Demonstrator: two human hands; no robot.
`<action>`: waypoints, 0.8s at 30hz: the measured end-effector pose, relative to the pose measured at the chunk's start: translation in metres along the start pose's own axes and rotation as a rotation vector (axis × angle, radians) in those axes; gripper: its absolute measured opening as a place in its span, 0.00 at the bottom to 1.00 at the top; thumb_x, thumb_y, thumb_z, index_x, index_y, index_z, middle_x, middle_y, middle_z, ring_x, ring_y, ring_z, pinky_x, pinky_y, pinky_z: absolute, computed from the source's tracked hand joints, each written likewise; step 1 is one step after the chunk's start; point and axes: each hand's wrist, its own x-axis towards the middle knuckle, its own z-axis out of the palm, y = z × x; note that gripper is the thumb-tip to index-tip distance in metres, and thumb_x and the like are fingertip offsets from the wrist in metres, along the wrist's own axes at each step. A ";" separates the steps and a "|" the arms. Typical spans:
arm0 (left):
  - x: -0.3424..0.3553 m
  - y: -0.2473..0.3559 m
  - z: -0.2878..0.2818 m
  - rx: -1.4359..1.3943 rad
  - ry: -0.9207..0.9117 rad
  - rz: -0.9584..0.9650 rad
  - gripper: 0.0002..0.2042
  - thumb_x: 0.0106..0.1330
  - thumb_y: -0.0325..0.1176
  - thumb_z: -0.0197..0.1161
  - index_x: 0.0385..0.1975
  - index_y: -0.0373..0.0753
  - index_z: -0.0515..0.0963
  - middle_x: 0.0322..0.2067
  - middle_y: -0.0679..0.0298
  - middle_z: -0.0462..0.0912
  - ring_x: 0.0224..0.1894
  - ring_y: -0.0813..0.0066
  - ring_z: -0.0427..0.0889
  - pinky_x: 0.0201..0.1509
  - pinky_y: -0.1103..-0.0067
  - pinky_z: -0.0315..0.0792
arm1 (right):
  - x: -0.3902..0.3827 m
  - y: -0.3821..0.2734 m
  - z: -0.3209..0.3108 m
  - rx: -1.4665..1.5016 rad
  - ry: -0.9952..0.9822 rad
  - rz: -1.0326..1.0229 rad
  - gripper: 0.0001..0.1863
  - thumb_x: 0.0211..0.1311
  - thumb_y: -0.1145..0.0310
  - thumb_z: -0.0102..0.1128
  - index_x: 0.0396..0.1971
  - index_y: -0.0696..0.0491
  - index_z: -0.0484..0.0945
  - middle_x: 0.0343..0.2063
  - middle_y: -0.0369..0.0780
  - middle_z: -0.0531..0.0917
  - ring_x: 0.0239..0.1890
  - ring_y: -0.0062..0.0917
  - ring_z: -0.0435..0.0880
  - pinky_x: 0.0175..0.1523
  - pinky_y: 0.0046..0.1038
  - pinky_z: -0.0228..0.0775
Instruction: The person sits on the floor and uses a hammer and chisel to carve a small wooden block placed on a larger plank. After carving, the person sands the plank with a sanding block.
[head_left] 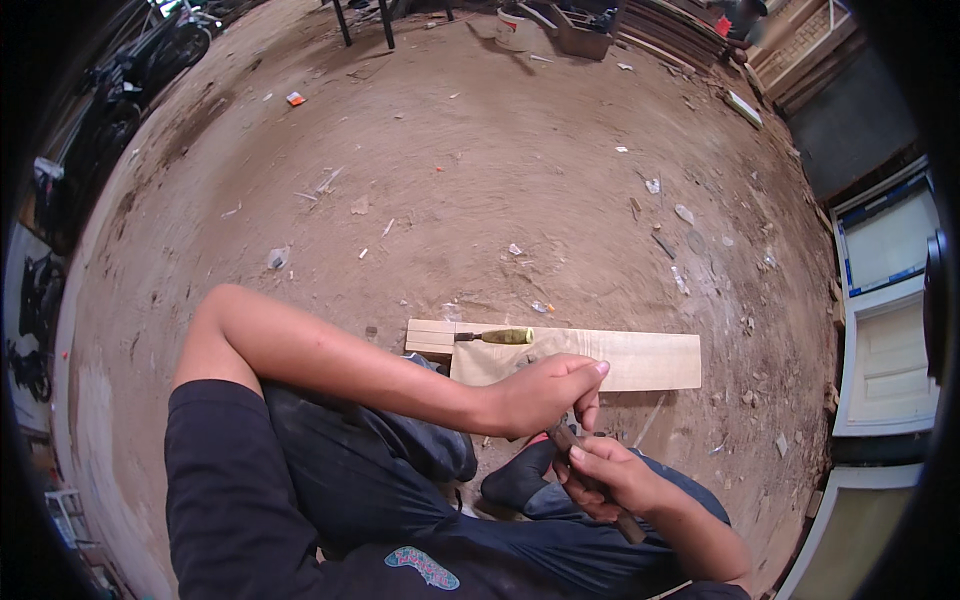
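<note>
A pale wooden board lies on the ground in front of my legs. On its left part rests a chisel with a yellow-green handle, its dark metal end pointing left. My right hand is closed round a brown wooden handle, which slants from upper left to lower right above my lap. At the handle's upper end is my left hand, fingers curled and thumb pointing right. Whatever lies inside those left fingers is hidden, and so is most of the tool's upper end.
Brown earth ground carries scattered scraps and wood chips. White framed panels stand along the right side. Motorcycles are parked at the far left. A white bucket and a wooden box stand at the back.
</note>
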 end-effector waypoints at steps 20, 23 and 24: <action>0.017 0.033 -0.064 0.248 0.502 0.100 0.27 0.81 0.57 0.40 0.47 0.36 0.75 0.41 0.63 0.78 0.44 0.72 0.76 0.50 0.73 0.72 | 0.070 -0.054 -0.015 -0.201 0.246 -0.405 0.17 0.82 0.53 0.45 0.40 0.53 0.69 0.16 0.37 0.74 0.09 0.19 0.69 0.14 0.21 0.60; 0.008 0.022 -0.119 0.816 0.331 0.117 0.19 0.78 0.49 0.52 0.48 0.36 0.76 0.42 0.61 0.81 0.45 0.70 0.80 0.50 0.72 0.74 | 0.058 -0.048 -0.030 -0.225 0.334 -0.418 0.18 0.80 0.54 0.50 0.43 0.56 0.73 0.18 0.36 0.76 0.11 0.18 0.72 0.15 0.21 0.60; 0.008 0.013 -0.132 0.885 0.241 0.092 0.16 0.76 0.45 0.56 0.47 0.36 0.76 0.43 0.59 0.82 0.45 0.68 0.81 0.50 0.71 0.75 | 0.052 -0.043 -0.035 -0.245 0.380 -0.396 0.18 0.80 0.54 0.50 0.44 0.57 0.73 0.20 0.37 0.77 0.12 0.19 0.73 0.15 0.21 0.61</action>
